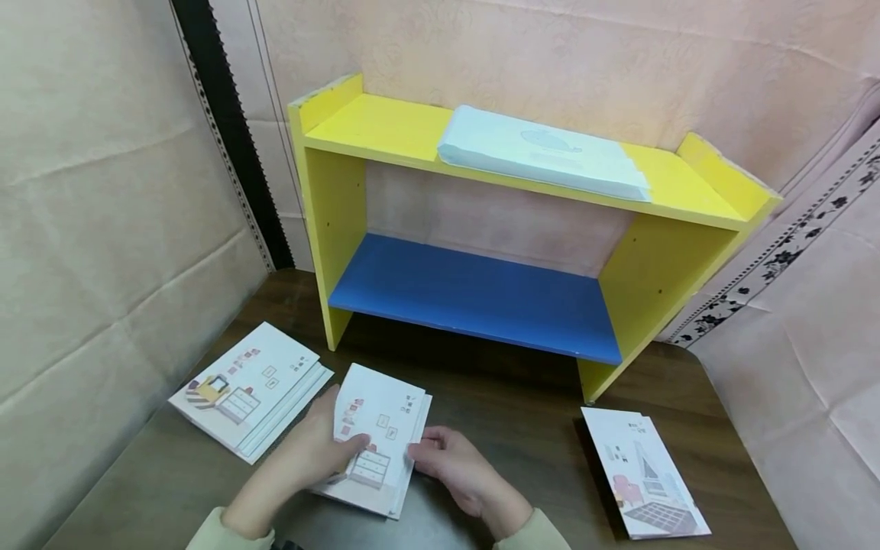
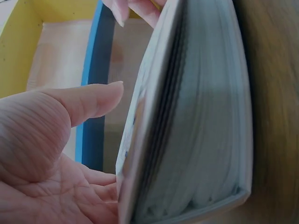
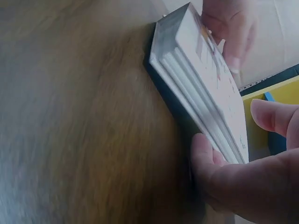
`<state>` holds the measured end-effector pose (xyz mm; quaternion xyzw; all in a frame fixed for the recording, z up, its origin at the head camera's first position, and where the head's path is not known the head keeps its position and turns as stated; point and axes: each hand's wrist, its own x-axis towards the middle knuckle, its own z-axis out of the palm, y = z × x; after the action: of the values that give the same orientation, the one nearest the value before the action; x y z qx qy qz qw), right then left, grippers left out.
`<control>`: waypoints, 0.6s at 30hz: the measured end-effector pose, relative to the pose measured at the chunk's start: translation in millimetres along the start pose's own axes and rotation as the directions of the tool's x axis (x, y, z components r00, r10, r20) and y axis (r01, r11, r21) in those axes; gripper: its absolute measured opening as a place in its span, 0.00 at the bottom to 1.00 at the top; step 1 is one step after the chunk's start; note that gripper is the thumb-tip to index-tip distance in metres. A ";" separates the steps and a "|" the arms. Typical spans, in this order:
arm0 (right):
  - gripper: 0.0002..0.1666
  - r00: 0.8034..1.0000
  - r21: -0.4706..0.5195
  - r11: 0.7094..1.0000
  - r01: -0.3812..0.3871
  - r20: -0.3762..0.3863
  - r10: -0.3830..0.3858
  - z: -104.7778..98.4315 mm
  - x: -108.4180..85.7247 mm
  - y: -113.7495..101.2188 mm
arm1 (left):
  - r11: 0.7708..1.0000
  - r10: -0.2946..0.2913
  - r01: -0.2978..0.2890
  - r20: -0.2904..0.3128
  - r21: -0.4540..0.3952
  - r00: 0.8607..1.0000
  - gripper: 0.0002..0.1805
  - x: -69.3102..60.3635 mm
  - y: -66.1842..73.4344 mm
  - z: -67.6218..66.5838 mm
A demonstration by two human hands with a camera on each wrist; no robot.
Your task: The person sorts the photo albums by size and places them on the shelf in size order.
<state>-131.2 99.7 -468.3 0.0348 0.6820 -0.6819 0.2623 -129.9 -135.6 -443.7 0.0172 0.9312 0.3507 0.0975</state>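
Note:
In the head view, a white illustrated book (image 1: 385, 428) lies between my two hands, with offset white layers along its right side. My left hand (image 1: 319, 443) holds it round the left edge, its thumb over the cover. In the left wrist view the left hand's thumb (image 2: 96, 100) stands out over the cover side, and the book's page edges (image 2: 205, 112) face the camera. My right hand (image 1: 467, 470) holds the opposite edge. Its fingertips (image 3: 202, 142) touch the lower edge in the right wrist view, while the thumb is raised on the cover side.
Another set of white illustrated books (image 1: 261, 389) lies to the left, and a white book pair (image 1: 639, 470) to the right. Behind stands a yellow shelf (image 1: 330, 191) with a blue board (image 1: 474, 290). A pale blue folded sheet (image 1: 543, 149) covers part of its top.

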 end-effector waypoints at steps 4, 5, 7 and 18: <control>0.32 0.997 -0.052 0.998 0.031 -0.062 -0.034 -4.2 -3.0 -1.8 | 0.998 0.025 -0.025 0.005 -0.061 1.000 0.58 -4.4 9.2 5.9; 0.32 0.996 -0.056 0.997 0.044 -0.073 -0.048 -6.0 -3.8 -2.5 | 0.995 0.047 -0.046 0.000 -0.088 0.999 0.57 -5.4 11.9 8.1; 0.32 0.994 -0.052 0.996 0.072 -0.084 -0.076 -10.4 -5.6 -4.1 | 0.985 0.089 -0.090 -0.012 -0.144 0.996 0.56 -7.4 17.6 13.2; 0.34 0.978 -0.096 0.980 0.176 -0.094 -0.185 -42.0 -17.8 -13.3 | 0.956 0.132 -0.137 -0.036 -0.260 0.991 0.58 -21.0 49.5 34.0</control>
<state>-134.3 144.1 -451.8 -0.0040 0.7240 -0.6697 0.1652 -104.5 -78.3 -432.6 0.0642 0.8742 0.4767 0.0662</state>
